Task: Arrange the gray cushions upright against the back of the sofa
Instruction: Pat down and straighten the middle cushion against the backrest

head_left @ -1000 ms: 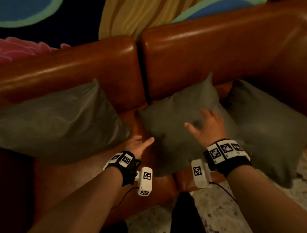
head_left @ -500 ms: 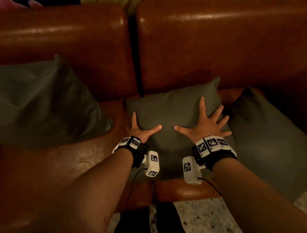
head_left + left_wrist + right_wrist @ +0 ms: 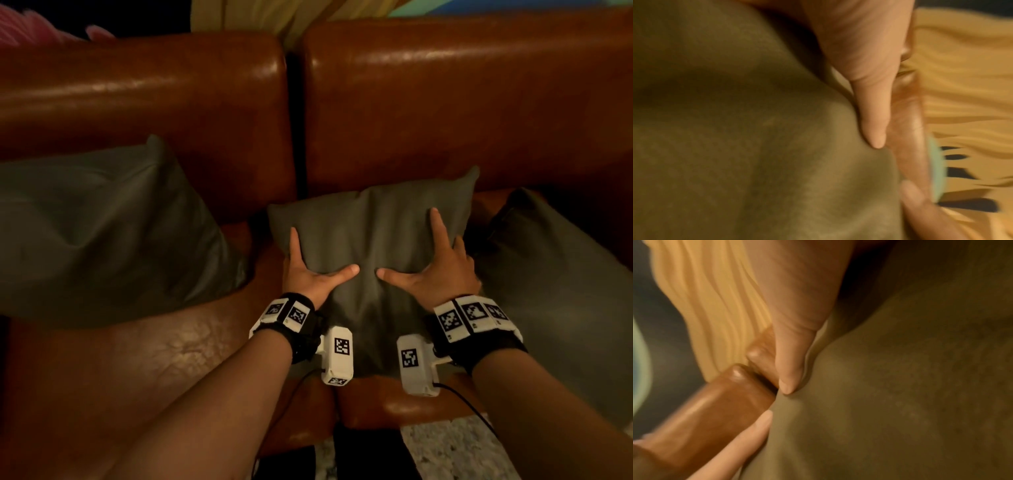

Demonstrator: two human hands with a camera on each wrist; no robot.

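Three gray cushions lie on a brown leather sofa. The middle cushion slopes from the seat's front up to the sofa back. My left hand grips its left edge and my right hand its right edge. Both thumbs press into the front and both index fingers point up. The outer fingers wrap round the sides and are partly hidden. The left thumb dents the fabric, and so does the right thumb on its side of the fabric.
A left cushion leans against the left backrest. A right cushion lies slanted at the sofa's right end, close to my right hand. Bare leather seat shows at the front left. Speckled floor lies below the seat edge.
My hands slid apart from the cushion's front to its two side edges, and the outer fingers went round the sides. The view has tilted up slightly.
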